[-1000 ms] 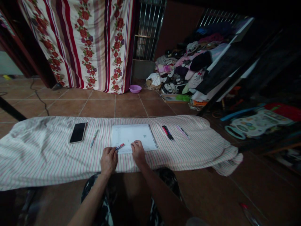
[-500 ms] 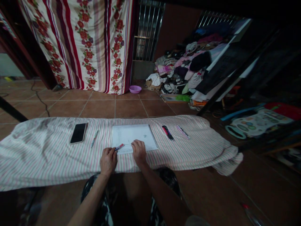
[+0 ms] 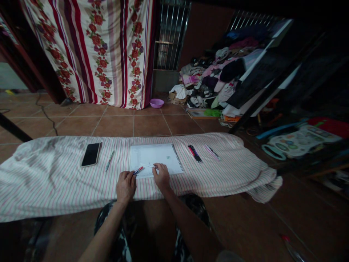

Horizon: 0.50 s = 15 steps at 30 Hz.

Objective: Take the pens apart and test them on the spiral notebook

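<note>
A spiral notebook (image 3: 152,151) lies open on the striped cloth, with faint writing and a small dark mark on its page. At the notebook's lower left corner, my left hand (image 3: 125,185) is closed on a pen (image 3: 138,170) with a red end pointing up and right. My right hand (image 3: 161,176) rests over the lower part of the page, thumb and fingers pinching a thin white stick (image 3: 148,166) that points left toward the pen. Whether the stick is a pen refill, I cannot tell.
Left of the notebook lie a light-coloured pen (image 3: 109,161) and a phone (image 3: 91,154). To the right are several dark and red pens (image 3: 195,153) and some pink-and-white pens (image 3: 212,152). Beyond the cloth-covered surface (image 3: 234,171) are a purple basin (image 3: 157,103) and heaped clothes (image 3: 209,78).
My right hand's fingers have shifted slightly, and the thin white stick shows more plainly between them. My left hand and its pen have hardly moved.
</note>
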Available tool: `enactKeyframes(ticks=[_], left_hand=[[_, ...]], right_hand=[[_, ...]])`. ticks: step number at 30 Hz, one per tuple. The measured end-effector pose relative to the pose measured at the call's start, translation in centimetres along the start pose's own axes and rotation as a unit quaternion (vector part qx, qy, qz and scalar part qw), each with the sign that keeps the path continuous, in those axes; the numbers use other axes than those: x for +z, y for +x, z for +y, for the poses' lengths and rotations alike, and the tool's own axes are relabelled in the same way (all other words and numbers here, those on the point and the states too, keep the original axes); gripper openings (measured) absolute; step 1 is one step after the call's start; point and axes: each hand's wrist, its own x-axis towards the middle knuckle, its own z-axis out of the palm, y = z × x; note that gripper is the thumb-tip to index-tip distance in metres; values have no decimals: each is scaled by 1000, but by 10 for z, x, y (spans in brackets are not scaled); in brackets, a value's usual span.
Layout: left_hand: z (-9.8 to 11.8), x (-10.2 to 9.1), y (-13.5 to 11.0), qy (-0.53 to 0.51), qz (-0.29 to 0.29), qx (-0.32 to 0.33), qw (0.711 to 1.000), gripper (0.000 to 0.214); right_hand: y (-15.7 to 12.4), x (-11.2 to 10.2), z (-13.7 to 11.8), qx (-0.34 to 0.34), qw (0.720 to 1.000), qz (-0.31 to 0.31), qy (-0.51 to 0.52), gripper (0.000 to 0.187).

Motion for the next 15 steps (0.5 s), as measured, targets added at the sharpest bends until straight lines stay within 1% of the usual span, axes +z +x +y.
enactKeyframes(ticks=[6,11,15], left_hand=[[-1,-1,0,-2,2,0,1000,27],[-1,-1,0,5,-4,4,1000,28],[1,0,0,0,-5,4,1000,27]], right_hand=[[2,-3,4,42,998,6,53,17],[9,-10,8,88,986,-32,136,18],[16,-12,11,122,978,-44,161,24]])
